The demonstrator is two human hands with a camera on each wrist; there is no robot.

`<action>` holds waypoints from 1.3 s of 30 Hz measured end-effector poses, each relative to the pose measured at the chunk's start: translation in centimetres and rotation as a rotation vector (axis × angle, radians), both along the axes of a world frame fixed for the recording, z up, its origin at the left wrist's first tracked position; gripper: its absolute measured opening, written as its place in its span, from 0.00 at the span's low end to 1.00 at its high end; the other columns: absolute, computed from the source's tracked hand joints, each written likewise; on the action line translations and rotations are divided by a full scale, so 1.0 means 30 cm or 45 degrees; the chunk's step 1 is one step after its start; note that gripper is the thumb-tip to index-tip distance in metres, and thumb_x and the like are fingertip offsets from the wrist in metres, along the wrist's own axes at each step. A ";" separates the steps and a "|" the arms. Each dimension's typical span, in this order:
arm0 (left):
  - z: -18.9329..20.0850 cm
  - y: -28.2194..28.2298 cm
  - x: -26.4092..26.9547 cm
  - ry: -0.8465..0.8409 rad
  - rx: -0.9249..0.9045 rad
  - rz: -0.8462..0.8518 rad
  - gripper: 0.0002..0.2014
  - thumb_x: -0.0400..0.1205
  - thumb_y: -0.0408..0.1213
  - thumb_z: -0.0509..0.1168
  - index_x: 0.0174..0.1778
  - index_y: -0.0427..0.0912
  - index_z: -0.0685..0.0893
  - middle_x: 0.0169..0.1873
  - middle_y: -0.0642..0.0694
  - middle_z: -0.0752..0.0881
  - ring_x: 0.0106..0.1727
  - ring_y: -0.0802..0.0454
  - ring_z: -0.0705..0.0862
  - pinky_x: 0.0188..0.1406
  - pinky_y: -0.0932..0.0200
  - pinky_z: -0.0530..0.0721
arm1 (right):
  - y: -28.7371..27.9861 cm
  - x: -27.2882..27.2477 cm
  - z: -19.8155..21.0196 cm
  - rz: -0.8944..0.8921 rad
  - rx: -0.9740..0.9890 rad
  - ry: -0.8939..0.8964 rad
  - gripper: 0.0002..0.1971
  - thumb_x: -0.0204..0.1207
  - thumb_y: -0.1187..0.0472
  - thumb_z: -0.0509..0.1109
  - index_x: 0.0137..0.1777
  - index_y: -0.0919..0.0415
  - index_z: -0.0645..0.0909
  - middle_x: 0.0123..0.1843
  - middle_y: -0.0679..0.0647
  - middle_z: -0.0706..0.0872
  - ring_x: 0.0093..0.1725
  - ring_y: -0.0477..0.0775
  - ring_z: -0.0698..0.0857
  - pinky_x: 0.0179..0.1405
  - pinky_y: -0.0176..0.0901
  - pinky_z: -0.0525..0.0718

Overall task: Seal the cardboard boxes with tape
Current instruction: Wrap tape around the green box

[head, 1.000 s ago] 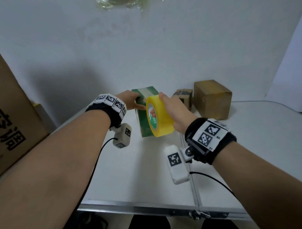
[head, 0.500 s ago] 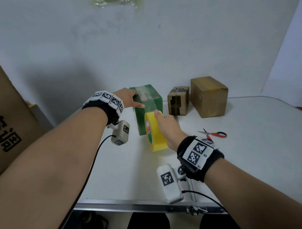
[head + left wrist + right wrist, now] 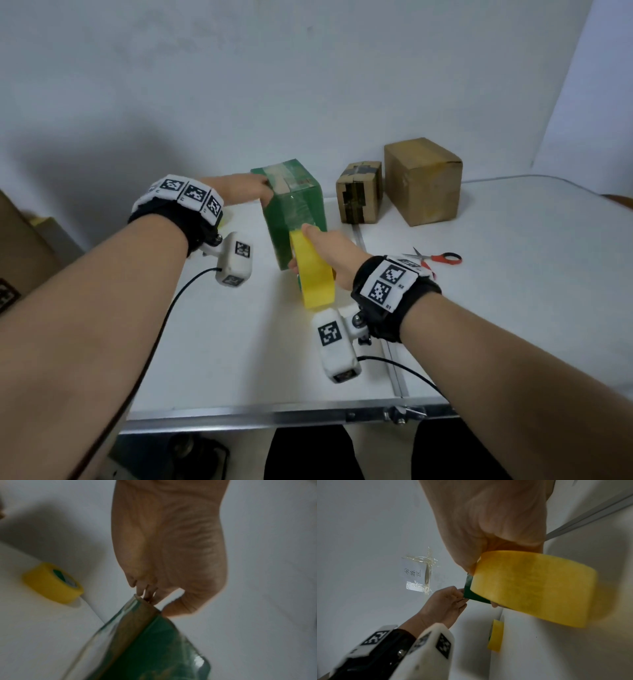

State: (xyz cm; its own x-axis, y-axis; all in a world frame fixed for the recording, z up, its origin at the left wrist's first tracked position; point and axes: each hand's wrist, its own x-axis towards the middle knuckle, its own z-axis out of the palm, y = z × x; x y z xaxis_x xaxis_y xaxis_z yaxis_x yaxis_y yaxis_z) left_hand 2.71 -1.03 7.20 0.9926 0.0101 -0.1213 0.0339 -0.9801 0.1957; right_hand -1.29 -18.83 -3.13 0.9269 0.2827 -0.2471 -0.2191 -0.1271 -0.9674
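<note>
We work at a white bench point(image 3: 513, 308), and we take the green box point(image 3: 298, 219) standing upright on it as our landmark. To the right of the green box stands the large brown cardboard box point(image 3: 423, 181), and between the two sits a smaller brown box point(image 3: 359, 192) banded with dark tape. Our left hand point(image 3: 239, 186) reaches to the green box's top left edge, its fingers point(image 3: 142, 589) curled over that edge and thumb beneath, gripping the clear-taped flap. Our right hand point(image 3: 329, 253) is at the near face of the green box, low down, fingers wrapped round a yellow tape roll point(image 3: 313, 274) held on edge against that face. A clear glossy strip shows on the box's near face, though we cannot tell whether it runs from the roll. A second yellow tape roll point(image 3: 51, 582) lies on the bench to the left of the green box, by the wall. Red-handled scissors point(image 3: 438, 258) lie on the bench to the right of the green box, nearer us than the brown boxes.
</note>
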 end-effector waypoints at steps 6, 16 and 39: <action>0.034 -0.053 0.025 -0.352 -0.078 0.054 0.30 0.90 0.53 0.44 0.84 0.38 0.61 0.84 0.42 0.61 0.83 0.46 0.60 0.79 0.54 0.55 | -0.037 -0.031 0.069 0.093 0.054 0.077 0.26 0.87 0.47 0.57 0.69 0.72 0.74 0.43 0.65 0.89 0.35 0.58 0.89 0.36 0.44 0.90; -0.026 -0.052 0.051 -0.046 -0.116 -0.040 0.24 0.92 0.48 0.38 0.85 0.54 0.54 0.81 0.36 0.63 0.80 0.38 0.66 0.78 0.51 0.61 | -0.043 -0.012 0.056 0.169 0.022 0.047 0.26 0.87 0.46 0.57 0.66 0.72 0.75 0.41 0.65 0.90 0.39 0.60 0.90 0.43 0.48 0.91; -0.090 -0.102 -0.036 -0.195 0.144 -0.201 0.27 0.91 0.49 0.41 0.86 0.43 0.52 0.86 0.39 0.50 0.86 0.40 0.48 0.84 0.44 0.47 | -0.017 -0.004 0.017 0.068 -0.140 -0.079 0.40 0.70 0.32 0.60 0.68 0.67 0.78 0.62 0.66 0.86 0.61 0.68 0.87 0.63 0.64 0.85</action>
